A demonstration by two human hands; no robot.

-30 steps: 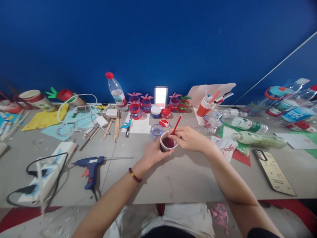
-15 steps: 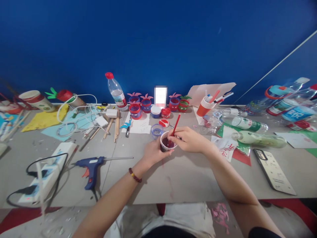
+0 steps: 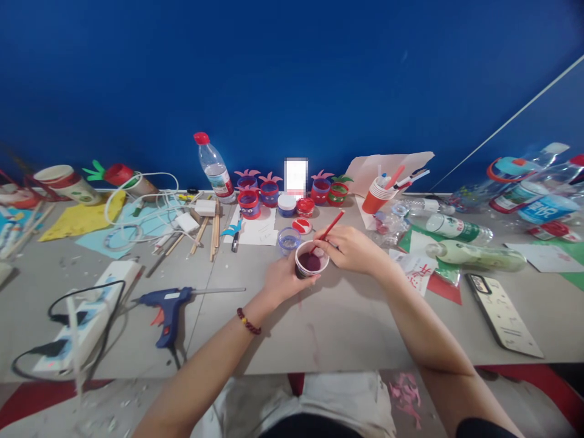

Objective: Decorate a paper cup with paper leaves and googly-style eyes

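Observation:
My left hand [image 3: 283, 278] is wrapped round a paper cup [image 3: 300, 250], its mouth tilted up toward me. Dark purplish-red paint [image 3: 309, 262] covers the bottom of the cup. In my right hand [image 3: 349, 248] is a thin red paintbrush [image 3: 331, 225], pinched between thumb and fingers. The brush leans right over the cup's rim, its lower end against the inner wall; its bristles are hard to make out. Just behind the cup stand a small clear blue-rimmed container [image 3: 289, 241] and a red-smeared lid [image 3: 302, 226].
Small painted cups with paper leaves [image 3: 249, 204] line the wall beside paint jars [image 3: 305, 207]. A blue glue gun [image 3: 170, 316] and a power strip [image 3: 93, 310] lie left. Plastic bottles [image 3: 460, 229] and a phone [image 3: 504, 315] lie right; an orange cup [image 3: 376, 198] holds pens.
The paintbrush has tipped to the right, from nearly upright to slanting, and its lower end has moved toward the cup's upper rim. My right hand shifted slightly right. My left hand stays put.

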